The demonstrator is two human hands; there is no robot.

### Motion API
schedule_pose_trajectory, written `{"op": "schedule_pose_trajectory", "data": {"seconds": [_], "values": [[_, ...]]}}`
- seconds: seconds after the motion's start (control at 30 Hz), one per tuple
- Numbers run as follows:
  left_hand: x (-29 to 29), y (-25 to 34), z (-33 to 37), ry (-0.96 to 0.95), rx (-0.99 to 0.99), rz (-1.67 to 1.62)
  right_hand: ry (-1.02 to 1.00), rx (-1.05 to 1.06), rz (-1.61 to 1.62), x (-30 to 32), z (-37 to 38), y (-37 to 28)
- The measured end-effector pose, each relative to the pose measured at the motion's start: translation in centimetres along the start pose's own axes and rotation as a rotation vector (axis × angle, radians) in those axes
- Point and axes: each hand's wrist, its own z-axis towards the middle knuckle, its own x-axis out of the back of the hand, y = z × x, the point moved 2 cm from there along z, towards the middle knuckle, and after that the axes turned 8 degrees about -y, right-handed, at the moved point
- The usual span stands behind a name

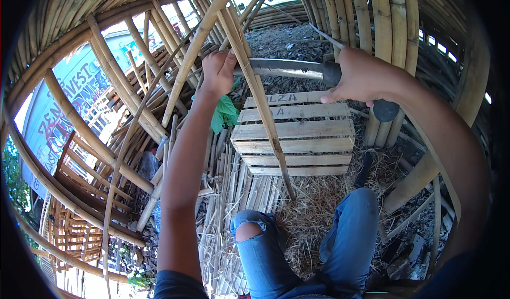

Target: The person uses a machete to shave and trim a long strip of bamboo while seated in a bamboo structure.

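A long split bamboo strip (269, 121) stands slanted in front of me, its lower end down in the straw between my knees. My left hand (218, 71) is closed around the strip's upper part, thumb up along its edge. With my right hand (358, 78) I grip the dark round handle of a machete (289, 68). Its blade lies nearly level across the strip, with the tip end close to my left hand. Above the blade the strip looks parted into two lengths. How deep the edge sits in the bamboo cannot be made out.
Beyond the strip's lower half is a slatted wooden crate (297, 131). Bamboo poles (127, 86) slant along the left, and upright ones (383, 28) form the right wall. Straw (313, 208) and shavings cover the ground. A green leafy plant (226, 113) grows left of the crate.
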Motion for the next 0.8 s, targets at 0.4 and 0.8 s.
{"op": "schedule_pose_trajectory", "data": {"seconds": [0.4, 0.8], "values": [[3.1, 3.6, -0.6, -0.485, -0.02, 0.053, 0.291, -0.015, -0.198, -0.7, 2.6, 2.6], [0.9, 4.0, -1.5, -0.114, -0.141, 0.307, 0.482, 0.065, -0.351, -2.3, 3.0, 2.7]]}}
